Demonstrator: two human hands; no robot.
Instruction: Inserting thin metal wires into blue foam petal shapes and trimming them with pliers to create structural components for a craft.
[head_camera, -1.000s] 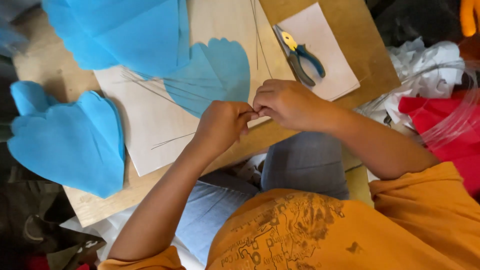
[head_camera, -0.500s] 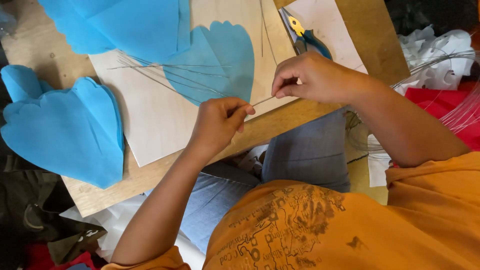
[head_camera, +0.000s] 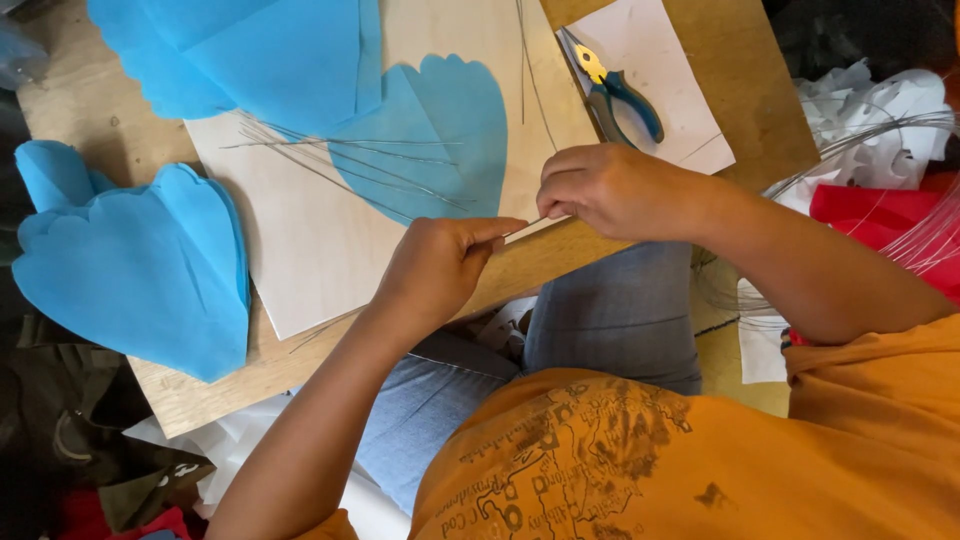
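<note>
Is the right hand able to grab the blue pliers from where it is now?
Probably yes. The right hand sits just below the pliers, which lie in the open on a white sheet with nothing between them. But its fingers are pinching a thin wire together with the left hand.

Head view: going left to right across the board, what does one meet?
Scalloped blue paper stack → loose thin wires → left hand pinching a wire → right hand on the same wire → blue-handled pliers → coiled wire over red paper.
</note>
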